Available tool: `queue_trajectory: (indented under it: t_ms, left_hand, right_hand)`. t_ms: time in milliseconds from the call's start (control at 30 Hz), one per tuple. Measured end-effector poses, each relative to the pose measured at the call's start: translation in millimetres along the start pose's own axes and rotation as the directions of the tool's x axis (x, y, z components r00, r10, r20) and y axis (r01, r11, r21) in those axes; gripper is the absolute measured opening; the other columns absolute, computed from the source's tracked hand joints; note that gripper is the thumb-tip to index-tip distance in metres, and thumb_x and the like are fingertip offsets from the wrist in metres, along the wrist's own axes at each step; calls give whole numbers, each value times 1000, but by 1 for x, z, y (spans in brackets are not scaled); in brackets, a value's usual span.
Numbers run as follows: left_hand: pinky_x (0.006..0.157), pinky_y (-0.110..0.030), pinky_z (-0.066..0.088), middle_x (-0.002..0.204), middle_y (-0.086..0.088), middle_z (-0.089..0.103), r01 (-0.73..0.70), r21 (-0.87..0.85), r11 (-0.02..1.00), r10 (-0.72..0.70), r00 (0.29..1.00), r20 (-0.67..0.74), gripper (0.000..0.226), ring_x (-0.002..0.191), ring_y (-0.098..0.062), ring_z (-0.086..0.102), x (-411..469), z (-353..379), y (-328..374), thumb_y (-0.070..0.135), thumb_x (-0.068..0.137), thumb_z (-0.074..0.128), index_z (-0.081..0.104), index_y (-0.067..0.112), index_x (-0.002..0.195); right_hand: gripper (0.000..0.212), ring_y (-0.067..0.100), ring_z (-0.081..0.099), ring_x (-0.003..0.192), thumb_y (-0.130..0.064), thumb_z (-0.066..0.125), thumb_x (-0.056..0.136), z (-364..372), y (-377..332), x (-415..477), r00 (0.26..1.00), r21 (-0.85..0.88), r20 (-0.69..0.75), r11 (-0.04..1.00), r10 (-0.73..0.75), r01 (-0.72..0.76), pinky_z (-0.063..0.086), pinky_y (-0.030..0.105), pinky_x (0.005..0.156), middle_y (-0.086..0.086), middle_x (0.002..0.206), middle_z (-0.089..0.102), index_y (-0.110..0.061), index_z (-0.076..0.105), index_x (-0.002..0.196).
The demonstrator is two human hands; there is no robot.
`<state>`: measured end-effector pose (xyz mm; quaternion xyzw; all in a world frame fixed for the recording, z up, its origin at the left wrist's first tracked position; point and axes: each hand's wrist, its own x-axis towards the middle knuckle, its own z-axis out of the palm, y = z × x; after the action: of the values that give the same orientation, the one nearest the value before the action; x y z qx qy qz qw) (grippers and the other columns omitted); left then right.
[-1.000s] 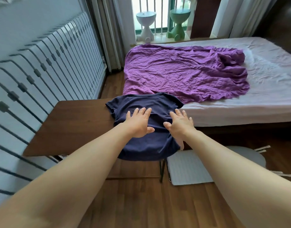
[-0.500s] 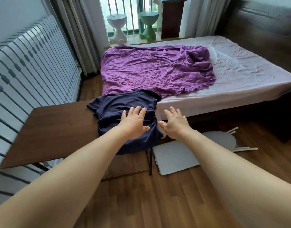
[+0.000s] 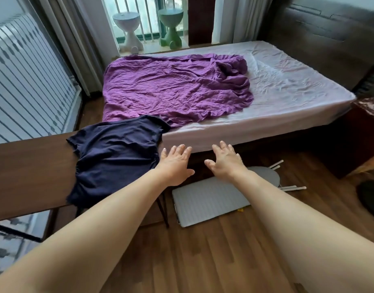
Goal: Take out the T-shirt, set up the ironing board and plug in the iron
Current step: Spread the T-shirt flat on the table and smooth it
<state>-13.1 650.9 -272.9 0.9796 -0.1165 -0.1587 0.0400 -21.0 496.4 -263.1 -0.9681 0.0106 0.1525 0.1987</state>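
T-shirt, navy, lies spread over the desk's right end, hem draped off the near edge. I note the ironing board folded flat on the floor beside the bed. My left hand and right hand are open, fingers spread, holding nothing.

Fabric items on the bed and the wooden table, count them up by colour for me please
Purple: 1, the blanket
Navy: 1, the T-shirt
Pale pink: 1, the bed sheet
Total: 3
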Motion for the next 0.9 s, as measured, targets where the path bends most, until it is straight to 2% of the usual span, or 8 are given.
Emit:
queue_trajectory:
  t_ms: [167, 367, 567, 767, 900]
  left_hand:
    - [119, -48, -1, 159, -4, 1, 30, -43, 999, -30, 999, -11, 74, 147, -24, -2, 26, 10, 41, 41, 94, 46, 1, 19, 150]
    - [118, -47, -2, 159, -5, 2, 122, -58, 991, -123, 992, -1, 73, 147, -24, -2, 60, 9, 43, 38, 95, 45, 1, 19, 150]
    - [118, -46, -1, 159, -7, 4, 78, -37, 996, -77, 997, 29, 71, 147, -25, 0, 115, 27, 48, 37, 96, 44, 3, 18, 150]
    - [118, -45, 4, 158, -8, 11, 54, -70, 996, -52, 998, 28, 67, 146, -24, 7, 179, 81, 55, 33, 95, 46, 10, 16, 150]
    - [118, -46, 9, 157, -8, 15, 68, -32, 997, -67, 997, 46, 66, 145, -23, 12, 234, 148, 55, 34, 96, 45, 11, 15, 149]
  right_hand:
    - [58, 27, 0, 149, -37, 43, 98, -15, 33, 29, 996, -21, 63, 998, -65, 67, 7, 48, 119, 7, 162, 4, -15, 24, 148]
    - [58, 26, -1, 149, -38, 43, 98, -17, 51, 70, 984, -44, 149, 993, -99, 107, 8, 47, 119, 6, 162, 3, -16, 24, 148]
    - [59, 26, 2, 149, -37, 44, 98, -9, 82, 118, 987, -32, 150, 998, -54, 60, 10, 47, 119, 7, 161, 6, -16, 23, 148]
    - [57, 27, 14, 146, -35, 42, 98, 33, 141, 175, 982, -16, 189, 1000, 18, -16, 18, 45, 118, 10, 158, 19, -11, 26, 147]
    - [54, 27, 23, 143, -34, 41, 99, 89, 189, 224, 969, -3, 245, 999, 35, -35, 25, 41, 116, 10, 153, 29, -10, 28, 146]
